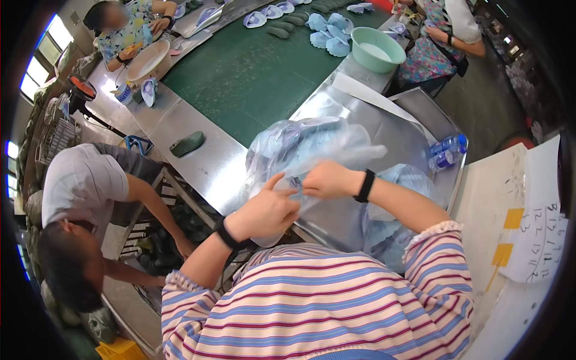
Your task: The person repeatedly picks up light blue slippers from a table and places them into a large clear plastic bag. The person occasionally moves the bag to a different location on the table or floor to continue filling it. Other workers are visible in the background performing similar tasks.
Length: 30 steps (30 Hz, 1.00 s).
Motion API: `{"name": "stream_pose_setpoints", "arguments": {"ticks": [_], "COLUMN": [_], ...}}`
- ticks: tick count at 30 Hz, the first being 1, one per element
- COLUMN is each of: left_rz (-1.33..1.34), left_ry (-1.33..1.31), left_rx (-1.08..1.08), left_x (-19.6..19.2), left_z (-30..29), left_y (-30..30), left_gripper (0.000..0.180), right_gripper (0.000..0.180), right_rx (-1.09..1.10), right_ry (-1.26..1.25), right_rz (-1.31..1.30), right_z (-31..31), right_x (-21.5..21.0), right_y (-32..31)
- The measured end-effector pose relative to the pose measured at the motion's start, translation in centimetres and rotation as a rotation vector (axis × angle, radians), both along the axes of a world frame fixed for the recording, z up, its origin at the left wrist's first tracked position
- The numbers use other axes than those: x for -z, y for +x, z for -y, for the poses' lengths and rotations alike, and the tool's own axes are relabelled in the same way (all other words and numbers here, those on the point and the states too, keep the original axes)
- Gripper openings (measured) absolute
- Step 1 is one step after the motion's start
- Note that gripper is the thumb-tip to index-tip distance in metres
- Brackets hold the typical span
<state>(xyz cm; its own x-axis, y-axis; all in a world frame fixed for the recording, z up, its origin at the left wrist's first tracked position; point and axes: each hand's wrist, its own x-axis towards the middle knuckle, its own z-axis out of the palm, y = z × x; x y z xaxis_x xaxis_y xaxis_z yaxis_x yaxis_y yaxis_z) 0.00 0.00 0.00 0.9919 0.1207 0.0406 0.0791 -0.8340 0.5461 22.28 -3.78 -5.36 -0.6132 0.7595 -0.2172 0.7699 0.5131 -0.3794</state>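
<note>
A clear plastic bag (354,147), bulging with pale blue pieces, lies on the metal table in front of me. My right hand (332,180) is closed, its fingertips pinching the gathered plastic on the bag's near side. Close beside it, my left hand (267,210) is at the same plastic, index finger raised and the other fingers curled in. What lies under the left fingertips is partly hidden. Another clear bag of pale blue pieces (390,231) is by my right forearm, which covers part of it.
A green work surface (234,90) stretches ahead, with light blue shoe parts (329,33) at its far end. A mint basin (378,51) and bottles (447,153) stand right. At left, a dark green shoe-shaped piece (187,144) lies near a bending co-worker (84,186); two others sit beyond.
</note>
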Motion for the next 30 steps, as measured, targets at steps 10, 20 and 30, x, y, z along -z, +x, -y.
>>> {"name": "stream_pose_setpoints", "arguments": {"ticks": [10, 20, 30], "left_rz": [-0.577, -0.192, -0.627], "left_ry": [0.167, 0.555, 0.835], "left_rx": [-0.690, -0.466, -0.916], "left_x": [11.7, -0.2, 15.4], "left_z": [-2.6, 0.2, -17.6], "left_y": [-12.2, 2.5, -3.2], "left_gripper": [0.045, 0.049, 0.079], "right_gripper": [0.037, 0.050, 0.044], "right_rx": [0.400, 0.537, 0.519], "right_ry": [-0.309, 0.438, 0.239], "right_rz": [0.583, -0.064, 0.426], "right_z": [8.1, 0.6, -7.8], "right_x": [2.2, 0.2, 2.4], "right_y": [11.6, 7.1, 13.7]}}
